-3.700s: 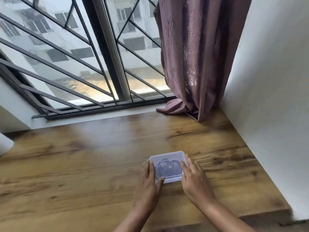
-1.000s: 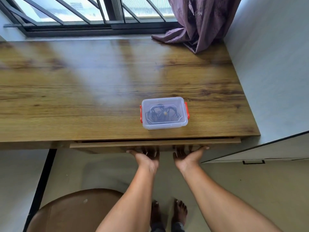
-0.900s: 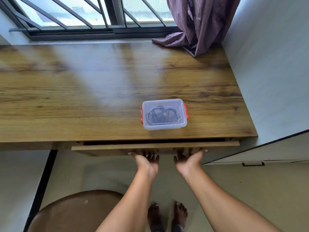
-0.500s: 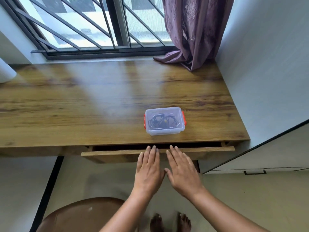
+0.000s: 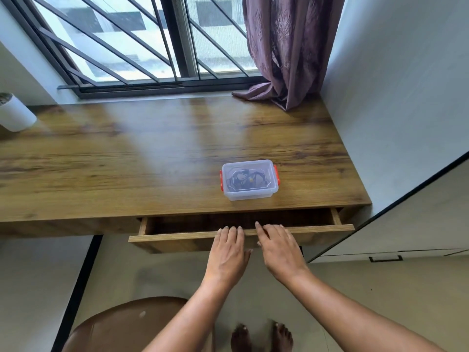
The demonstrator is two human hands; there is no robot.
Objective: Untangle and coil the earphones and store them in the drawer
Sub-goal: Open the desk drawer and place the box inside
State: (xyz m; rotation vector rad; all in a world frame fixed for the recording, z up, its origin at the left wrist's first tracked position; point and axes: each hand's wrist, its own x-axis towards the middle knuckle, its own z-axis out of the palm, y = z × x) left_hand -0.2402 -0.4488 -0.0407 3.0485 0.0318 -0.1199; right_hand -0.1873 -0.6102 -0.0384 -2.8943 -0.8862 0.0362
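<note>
A small clear plastic box (image 5: 250, 179) with orange side clips stands closed on the wooden desk (image 5: 142, 158), near its front edge. Dark earphones (image 5: 241, 179) lie bunched inside it. Under the desk edge the drawer (image 5: 177, 235) is pulled out a little, and its inside is dark. My left hand (image 5: 228, 252) and my right hand (image 5: 280, 250) hover palm down, fingers spread, with their fingertips over the drawer's front board. Neither hand holds anything.
A purple curtain (image 5: 286, 49) hangs at the desk's far right corner beside the white wall. A white cylinder (image 5: 15, 115) lies at the far left. A brown stool (image 5: 121, 326) stands below left, and my bare feet (image 5: 261, 336) are on the floor.
Both hands gripped the drawer's underside and pulled it out a little. They have since let go and now hover palm down over its front board. The box has not moved.
</note>
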